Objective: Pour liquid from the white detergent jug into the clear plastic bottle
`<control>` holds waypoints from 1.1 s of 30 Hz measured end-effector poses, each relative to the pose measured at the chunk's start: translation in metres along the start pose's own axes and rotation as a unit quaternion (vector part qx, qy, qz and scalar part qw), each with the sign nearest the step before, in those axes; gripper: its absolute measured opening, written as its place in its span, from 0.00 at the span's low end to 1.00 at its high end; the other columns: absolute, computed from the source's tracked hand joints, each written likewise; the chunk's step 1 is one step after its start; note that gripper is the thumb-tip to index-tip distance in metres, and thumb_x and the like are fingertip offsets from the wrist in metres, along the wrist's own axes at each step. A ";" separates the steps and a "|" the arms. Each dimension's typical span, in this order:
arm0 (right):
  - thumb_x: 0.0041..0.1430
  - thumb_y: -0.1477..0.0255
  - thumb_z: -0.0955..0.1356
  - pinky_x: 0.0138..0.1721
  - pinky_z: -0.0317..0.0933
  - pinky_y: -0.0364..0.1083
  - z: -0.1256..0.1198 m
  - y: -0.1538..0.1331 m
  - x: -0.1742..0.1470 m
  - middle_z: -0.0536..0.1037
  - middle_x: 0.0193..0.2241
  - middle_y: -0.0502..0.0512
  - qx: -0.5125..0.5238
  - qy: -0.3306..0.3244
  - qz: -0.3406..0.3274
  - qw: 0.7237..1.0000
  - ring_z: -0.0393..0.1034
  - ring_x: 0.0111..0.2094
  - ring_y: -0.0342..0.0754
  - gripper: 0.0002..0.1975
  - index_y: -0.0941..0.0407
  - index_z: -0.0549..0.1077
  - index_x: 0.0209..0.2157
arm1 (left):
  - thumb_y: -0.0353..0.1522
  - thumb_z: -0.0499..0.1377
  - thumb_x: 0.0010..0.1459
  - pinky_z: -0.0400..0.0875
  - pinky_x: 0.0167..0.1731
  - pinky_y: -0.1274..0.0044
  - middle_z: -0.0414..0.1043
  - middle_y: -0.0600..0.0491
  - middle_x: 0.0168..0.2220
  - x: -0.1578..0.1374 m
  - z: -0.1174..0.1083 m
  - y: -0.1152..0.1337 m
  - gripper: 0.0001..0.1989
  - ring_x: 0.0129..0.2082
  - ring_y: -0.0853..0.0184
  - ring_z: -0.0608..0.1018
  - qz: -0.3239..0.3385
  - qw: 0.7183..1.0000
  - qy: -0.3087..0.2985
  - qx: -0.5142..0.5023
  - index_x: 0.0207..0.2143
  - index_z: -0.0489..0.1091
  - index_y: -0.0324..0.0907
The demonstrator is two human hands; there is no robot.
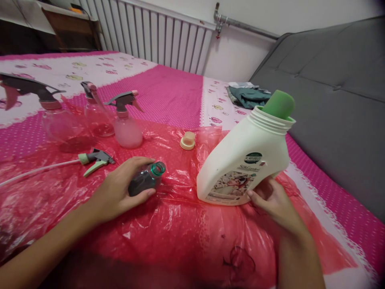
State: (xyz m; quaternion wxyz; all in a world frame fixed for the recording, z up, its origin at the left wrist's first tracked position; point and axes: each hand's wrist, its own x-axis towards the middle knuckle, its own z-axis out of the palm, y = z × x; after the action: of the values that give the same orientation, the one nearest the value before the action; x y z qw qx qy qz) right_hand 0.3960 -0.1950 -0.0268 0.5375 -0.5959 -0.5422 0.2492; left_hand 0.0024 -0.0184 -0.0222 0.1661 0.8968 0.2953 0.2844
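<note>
My left hand [120, 188] is wrapped around a small dark green see-through spray bottle [146, 180], whose neck is uncovered and leans to the right. Its likely spray head [100, 158], grey and light green with a pink tube, lies on the plastic to the left. My right hand [272, 200] grips the lower right side of a large white detergent jug [237, 168]. The jug tilts to the right, and a green spout [279, 104] rises from its mouth. A cream cap [188, 140] rests behind, between the two bottles.
Several items stand on the red plastic sheet [174, 237]: a spray bottle with pinkish liquid [128, 130] and two other clear spray bottles at left. The sheet covers a pink patterned bedspread [177, 94]. Folded clothes [249, 96] lie near the grey headboard [331, 76]; a radiator [153, 36] is behind.
</note>
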 end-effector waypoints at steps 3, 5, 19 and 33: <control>0.63 0.59 0.77 0.55 0.77 0.52 0.000 0.000 0.000 0.80 0.55 0.63 0.000 0.003 -0.006 1.000 0.79 0.54 0.56 0.21 0.54 0.76 0.52 | 0.44 0.61 0.66 0.77 0.55 0.62 0.74 0.47 0.60 0.000 0.000 0.000 0.26 0.55 0.52 0.80 0.000 1.000 0.000 0.001 0.64 0.63 0.51; 0.63 0.60 0.77 0.56 0.77 0.53 -0.001 0.000 0.000 0.79 0.55 0.63 0.000 0.002 -0.005 1.000 0.78 0.55 0.57 0.20 0.54 0.76 0.51 | 0.44 0.61 0.67 0.77 0.55 0.63 0.74 0.47 0.60 0.000 0.000 0.000 0.26 0.55 0.53 0.80 0.004 1.000 0.000 0.001 0.64 0.63 0.51; 0.61 0.64 0.78 0.51 0.78 0.49 -0.001 -0.002 0.001 0.81 0.52 0.63 -0.019 0.002 -0.019 1.000 0.81 0.50 0.56 0.18 0.55 0.78 0.49 | 0.44 0.62 0.66 0.78 0.55 0.62 0.75 0.47 0.59 0.002 0.001 0.001 0.27 0.55 0.53 0.81 0.006 1.000 0.002 0.003 0.64 0.64 0.49; 0.63 0.61 0.77 0.55 0.77 0.52 -0.005 0.001 -0.002 0.81 0.53 0.62 0.001 0.007 -0.009 1.000 0.79 0.53 0.56 0.18 0.53 0.78 0.51 | 0.46 0.62 0.66 0.76 0.56 0.63 0.73 0.50 0.61 0.000 0.001 -0.001 0.27 0.56 0.53 0.80 0.004 1.000 0.001 0.002 0.64 0.62 0.52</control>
State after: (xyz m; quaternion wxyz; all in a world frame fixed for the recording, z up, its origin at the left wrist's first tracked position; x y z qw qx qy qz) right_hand 0.4002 -0.1981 -0.0265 0.5443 -0.5923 -0.5432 0.2406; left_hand 0.0023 -0.0179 -0.0238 0.1628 0.8979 0.2929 0.2854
